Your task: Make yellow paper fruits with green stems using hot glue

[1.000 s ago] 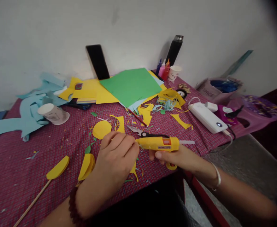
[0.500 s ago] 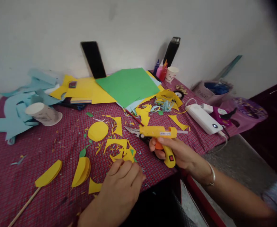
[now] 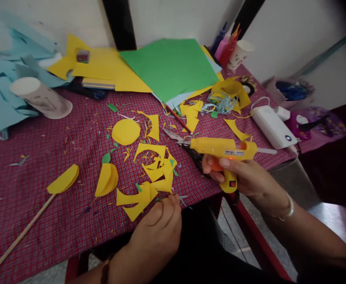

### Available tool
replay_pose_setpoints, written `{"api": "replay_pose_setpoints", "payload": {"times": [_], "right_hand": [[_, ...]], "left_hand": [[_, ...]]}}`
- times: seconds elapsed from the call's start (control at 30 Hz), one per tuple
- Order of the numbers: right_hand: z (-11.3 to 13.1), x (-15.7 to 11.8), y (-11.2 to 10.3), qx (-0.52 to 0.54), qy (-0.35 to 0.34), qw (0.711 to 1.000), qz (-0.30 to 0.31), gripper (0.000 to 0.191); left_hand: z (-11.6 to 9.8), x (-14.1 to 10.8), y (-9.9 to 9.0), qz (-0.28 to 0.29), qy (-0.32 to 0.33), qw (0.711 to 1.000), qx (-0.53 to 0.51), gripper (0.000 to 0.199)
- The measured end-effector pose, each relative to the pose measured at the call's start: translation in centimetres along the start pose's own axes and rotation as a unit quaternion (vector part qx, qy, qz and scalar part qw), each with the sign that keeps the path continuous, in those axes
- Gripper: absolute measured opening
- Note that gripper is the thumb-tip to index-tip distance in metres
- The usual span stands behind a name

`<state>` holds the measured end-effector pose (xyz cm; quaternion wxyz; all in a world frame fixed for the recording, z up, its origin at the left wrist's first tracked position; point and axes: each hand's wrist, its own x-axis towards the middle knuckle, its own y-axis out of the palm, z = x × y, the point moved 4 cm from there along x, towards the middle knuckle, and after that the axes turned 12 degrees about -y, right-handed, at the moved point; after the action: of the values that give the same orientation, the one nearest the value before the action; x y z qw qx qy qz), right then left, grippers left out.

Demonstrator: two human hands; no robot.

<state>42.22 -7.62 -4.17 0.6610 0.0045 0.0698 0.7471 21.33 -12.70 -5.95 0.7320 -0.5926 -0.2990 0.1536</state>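
In my right hand (image 3: pixel 235 171) is a yellow glue gun (image 3: pixel 217 146), held by its handle, with a small red light showing and its nozzle pointing left. My left hand (image 3: pixel 161 227) is closed at the table's front edge, beside yellow paper scraps (image 3: pixel 142 199); what its fingers pinch, if anything, is hidden. A yellow paper circle (image 3: pixel 126 132) lies left of the scraps. Further left sit a folded stack of yellow paper (image 3: pixel 106 180) with a green piece at its top, and a folded yellow shape (image 3: pixel 63 179) on a wooden stick (image 3: pixel 21 236).
Scissors (image 3: pixel 175 136) lie behind the glue gun. Green paper (image 3: pixel 170 69) rests on yellow sheets at the back. A paper cup (image 3: pixel 43 98) stands left near blue scraps (image 3: pixel 7 94). A white power bank (image 3: pixel 273 128) is at the right.
The view has tilted down and come closer. My left hand has moved off the scraps toward the table's front edge, uncovering them. The glue gun's red light now shows.
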Motion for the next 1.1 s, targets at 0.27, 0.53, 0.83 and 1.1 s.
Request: {"api": "replay_pose_setpoints", "payload": {"times": [0.27,0.53,0.83,1.1], "right_hand": [[-2.5,-0.8,-0.2,-0.022,-0.044,0.999,0.024,0.027],[-2.4,-1.0,-0.8,0.052,-0.041,0.998,0.022,0.028],[-2.2,-1.8,-0.4,-0.018,-0.031,0.999,0.019,0.027],[-1.8,-2.2,-0.4,-0.096,0.005,0.995,-0.002,0.025]], "left_hand": [[0.9,-3.3,-0.6,0.023,-0.023,0.999,0.013,0.038],[3.7,-5.5,-2.0,0.049,-0.060,0.996,-0.034,0.033],[8.2,-5.1,-2.2,-0.006,-0.273,0.927,-0.257,0.013],[11.2,-3.5,-2.6,0.019,-0.428,0.822,-0.375,0.021]]}}
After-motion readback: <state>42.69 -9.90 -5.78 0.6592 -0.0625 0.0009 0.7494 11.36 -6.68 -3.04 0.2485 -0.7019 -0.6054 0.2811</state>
